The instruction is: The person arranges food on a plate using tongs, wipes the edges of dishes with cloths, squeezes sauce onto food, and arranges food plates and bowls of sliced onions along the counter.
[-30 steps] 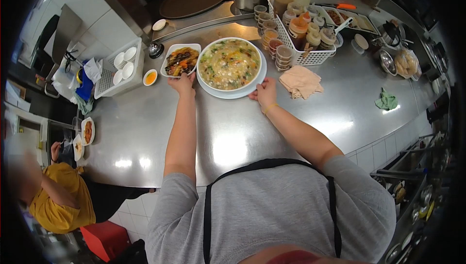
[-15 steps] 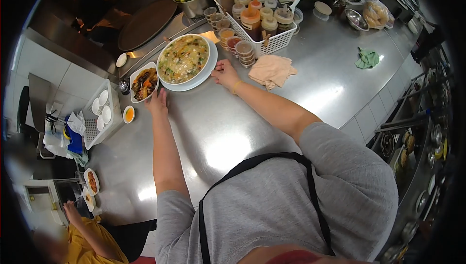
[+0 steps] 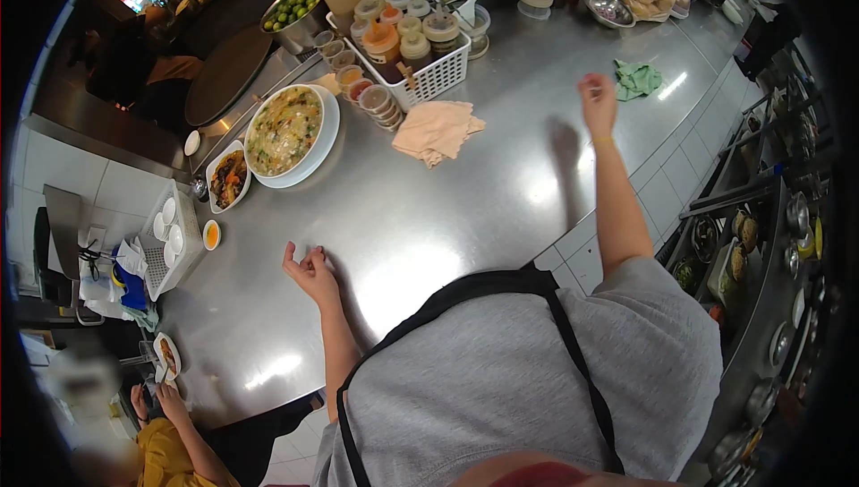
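My left hand hovers over the steel counter with nothing in it, the fingers loosely bent and apart. My right hand is raised over the counter's right side, just left of a crumpled green cloth and apart from it. Its fingers are slightly curled and a bit blurred; no object shows in them. At the upper left, a large white bowl of thick soup stands on a white plate. Beside it is a white dish of dark stir-fried food. A folded peach cloth lies between my hands, farther back.
A white basket of sauce bottles stands at the back, by stacked sauce cups and a pot of green limes. Left are a small orange sauce cup and a basket of white cups. A co-worker in yellow works at lower left.
Both hands have left the dishes. My right hand has swung far right toward the green cloth; my left has drawn back toward me. The view has shifted right. The co-worker's hands have moved.
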`<state>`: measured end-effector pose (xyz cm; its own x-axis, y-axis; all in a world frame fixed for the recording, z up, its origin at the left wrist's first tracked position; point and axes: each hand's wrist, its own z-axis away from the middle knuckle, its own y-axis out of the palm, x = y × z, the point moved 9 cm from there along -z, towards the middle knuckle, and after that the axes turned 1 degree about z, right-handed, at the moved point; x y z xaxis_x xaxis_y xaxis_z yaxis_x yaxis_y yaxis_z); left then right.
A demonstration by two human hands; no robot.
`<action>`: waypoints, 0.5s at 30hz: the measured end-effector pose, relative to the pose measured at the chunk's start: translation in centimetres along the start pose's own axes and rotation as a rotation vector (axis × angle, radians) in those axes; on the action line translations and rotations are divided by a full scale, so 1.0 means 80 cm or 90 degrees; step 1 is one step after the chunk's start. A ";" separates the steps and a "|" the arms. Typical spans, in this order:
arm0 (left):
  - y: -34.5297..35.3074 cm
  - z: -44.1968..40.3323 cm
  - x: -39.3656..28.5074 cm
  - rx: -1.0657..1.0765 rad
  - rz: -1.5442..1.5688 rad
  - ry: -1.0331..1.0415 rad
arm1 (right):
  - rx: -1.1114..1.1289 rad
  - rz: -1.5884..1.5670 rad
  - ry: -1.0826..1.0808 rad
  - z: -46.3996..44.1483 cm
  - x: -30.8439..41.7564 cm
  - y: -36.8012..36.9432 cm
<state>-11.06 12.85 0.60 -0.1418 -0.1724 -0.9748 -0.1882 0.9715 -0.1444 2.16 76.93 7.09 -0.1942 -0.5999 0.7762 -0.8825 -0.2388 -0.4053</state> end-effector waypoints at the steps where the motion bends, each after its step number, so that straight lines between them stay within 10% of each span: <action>1: -0.001 0.003 -0.005 -0.012 -0.043 0.015 | -0.063 0.053 -0.025 -0.028 -0.018 -0.029; 8: 0.047 0.058 -0.012 -0.104 0.042 -0.044 | -0.075 0.417 -0.029 -0.132 -0.130 -0.083; 11: 0.113 0.082 -0.048 -0.039 0.017 -0.022 | 0.268 0.488 0.023 -0.127 -0.191 -0.030; 15: 0.206 0.108 -0.124 0.100 0.080 0.021 | 0.632 -0.196 0.104 -0.019 0.011 0.022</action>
<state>-4.32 31.99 6.42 -0.1871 -0.0512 -0.9810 -0.0141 0.9987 -0.0495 -0.22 77.14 7.78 -0.1419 -0.3151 0.9384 -0.1701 -0.9261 -0.3367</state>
